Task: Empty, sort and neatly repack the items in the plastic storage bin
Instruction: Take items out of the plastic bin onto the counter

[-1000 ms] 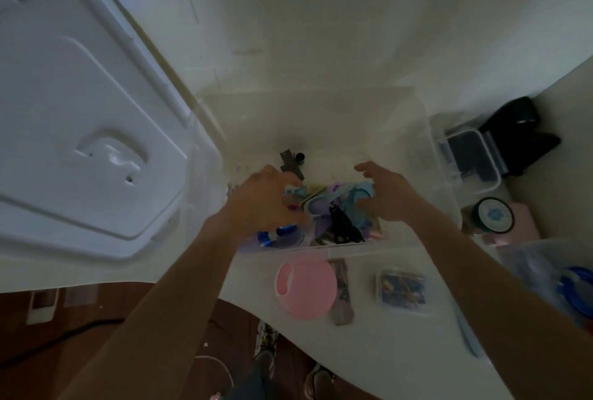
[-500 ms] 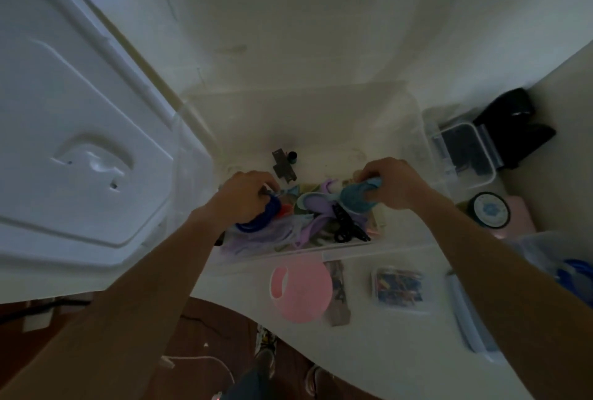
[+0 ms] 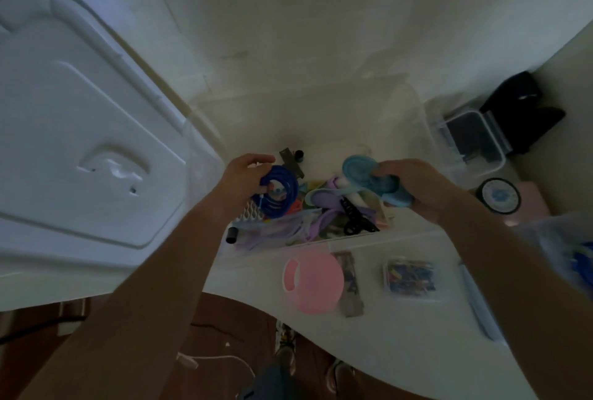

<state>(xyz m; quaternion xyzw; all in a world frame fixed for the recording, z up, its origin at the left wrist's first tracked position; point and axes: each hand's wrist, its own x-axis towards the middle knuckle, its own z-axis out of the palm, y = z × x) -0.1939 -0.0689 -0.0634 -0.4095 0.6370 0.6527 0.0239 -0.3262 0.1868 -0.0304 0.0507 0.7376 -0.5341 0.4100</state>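
Storage bin point(image 3: 414, 117) before us: pink bowl point(image 3: 316, 282) just outside its near wall, above it our left hand point(image 3: 242, 180) grips a blue cord coil point(image 3: 278, 196), right hand point(image 3: 414, 184) clamped on teal discs point(image 3: 362, 172).

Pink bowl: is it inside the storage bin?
No, the pink bowl sits on the white table, outside the bin's near wall.

Dim light. Pale wall point(image 3: 321, 14) at my twelve o'clock; white table point(image 3: 401, 335); dark wood floor point(image 3: 224, 374) at six.
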